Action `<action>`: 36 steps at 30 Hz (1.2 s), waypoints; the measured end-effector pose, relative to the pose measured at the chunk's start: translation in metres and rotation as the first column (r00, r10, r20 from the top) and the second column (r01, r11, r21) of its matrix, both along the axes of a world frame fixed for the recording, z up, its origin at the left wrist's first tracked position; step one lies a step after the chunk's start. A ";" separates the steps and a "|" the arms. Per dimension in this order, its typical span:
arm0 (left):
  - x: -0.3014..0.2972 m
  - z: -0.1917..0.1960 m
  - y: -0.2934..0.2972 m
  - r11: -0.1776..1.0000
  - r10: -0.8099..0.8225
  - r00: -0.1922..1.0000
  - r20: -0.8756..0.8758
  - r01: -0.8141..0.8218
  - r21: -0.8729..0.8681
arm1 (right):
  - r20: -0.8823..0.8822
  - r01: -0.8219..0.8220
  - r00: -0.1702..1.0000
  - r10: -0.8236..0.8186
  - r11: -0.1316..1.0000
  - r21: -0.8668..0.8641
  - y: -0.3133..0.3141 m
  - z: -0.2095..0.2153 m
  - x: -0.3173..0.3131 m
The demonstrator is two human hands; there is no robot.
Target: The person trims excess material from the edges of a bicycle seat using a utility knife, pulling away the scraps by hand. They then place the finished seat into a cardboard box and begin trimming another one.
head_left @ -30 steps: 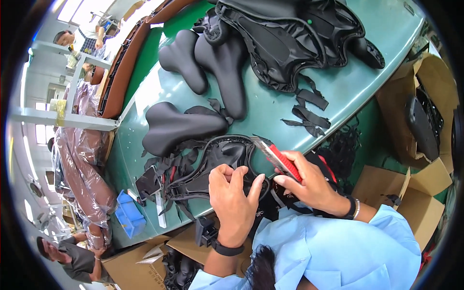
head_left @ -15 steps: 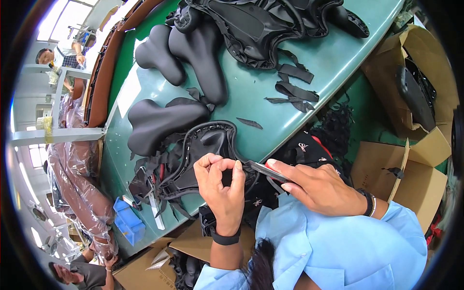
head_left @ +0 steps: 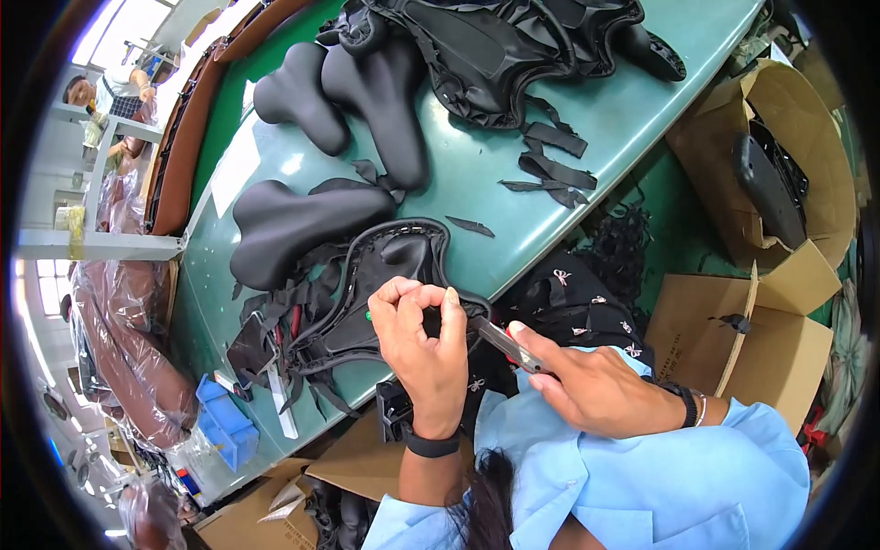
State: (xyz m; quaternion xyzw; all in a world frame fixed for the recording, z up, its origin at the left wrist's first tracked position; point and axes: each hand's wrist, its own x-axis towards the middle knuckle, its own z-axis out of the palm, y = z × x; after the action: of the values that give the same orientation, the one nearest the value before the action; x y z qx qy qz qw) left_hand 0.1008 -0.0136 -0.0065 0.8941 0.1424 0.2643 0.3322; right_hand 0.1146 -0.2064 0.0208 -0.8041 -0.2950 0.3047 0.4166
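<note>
- Two bare hands are close together over an upturned black saddle (head_left: pixel 357 316), which lies underside up at the near edge of the green table (head_left: pixel 513 266).
- Our left hand (head_left: pixel 422 353) is over its near side, thumb and forefinger curled narrowly toward each other; we cannot tell whether they pinch any of the cover.
- Our right hand (head_left: pixel 600 392) is closed around a cutter knife (head_left: pixel 513 348), its blade pointing at the saddle's rim; we cannot make out whether the edge is touching.
- A second ago we had the knife raised above the saddle; now it is low beside the rim, which we judge puts the cutting at that edge.
- One thin black strip (head_left: pixel 470 226) now lies bare on the table beyond the saddle, apart from it; we take it for an offcut laid aside.
- Just past our saddle we have a smooth black saddle (head_left: pixel 307 220) lying right side up, and farther off to the right more fabric scraps (head_left: pixel 555 179).
- Outward again, we see a blue bin (head_left: pixel 225 426) at the table's left and an open carton (head_left: pixel 697 316) at our right.
</note>
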 end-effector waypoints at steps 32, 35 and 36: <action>0.003 0.004 0.023 0.959 0.019 1.000 -0.006 -0.020 -0.283 | 0.057 0.010 0.998 -0.014 0.998 0.067 0.023 0.000 0.050; 0.003 0.004 0.021 0.945 0.028 1.000 -0.001 -0.027 -0.327 | 0.165 0.006 0.986 -0.019 0.997 0.081 0.032 -0.004 0.049; 0.003 0.004 0.021 0.944 0.030 1.000 -0.001 -0.028 -0.328 | 0.182 0.001 0.983 -0.019 0.996 0.095 0.035 -0.005 0.049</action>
State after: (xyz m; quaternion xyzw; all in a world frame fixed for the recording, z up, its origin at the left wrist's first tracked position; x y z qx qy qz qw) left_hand 0.1038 0.0077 -0.0029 0.8237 0.1968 0.2438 0.4727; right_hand 0.1636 -0.1715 0.0162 -0.8096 -0.3420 0.2132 0.4267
